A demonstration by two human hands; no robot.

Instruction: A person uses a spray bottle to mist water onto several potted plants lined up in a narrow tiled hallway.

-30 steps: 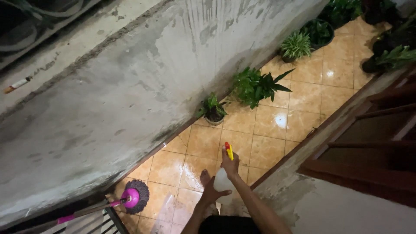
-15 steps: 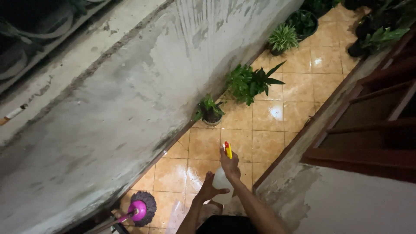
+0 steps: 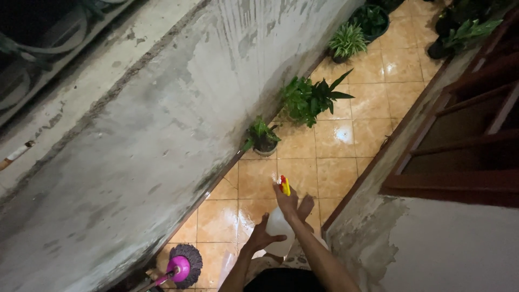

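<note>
White plastic spray bottle (image 3: pixel 279 233) at lower centre: our right hand (image 3: pixel 287 201) clenches its trigger top, left hand (image 3: pixel 261 236) cups its base, aimed over wet floor tiles (image 3: pixel 335 138).

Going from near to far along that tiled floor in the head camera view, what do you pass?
Pink mop → white spray bottle held in both hands → small potted plant → larger leafy plant → spiky striped plant → dark-potted plant.
</note>
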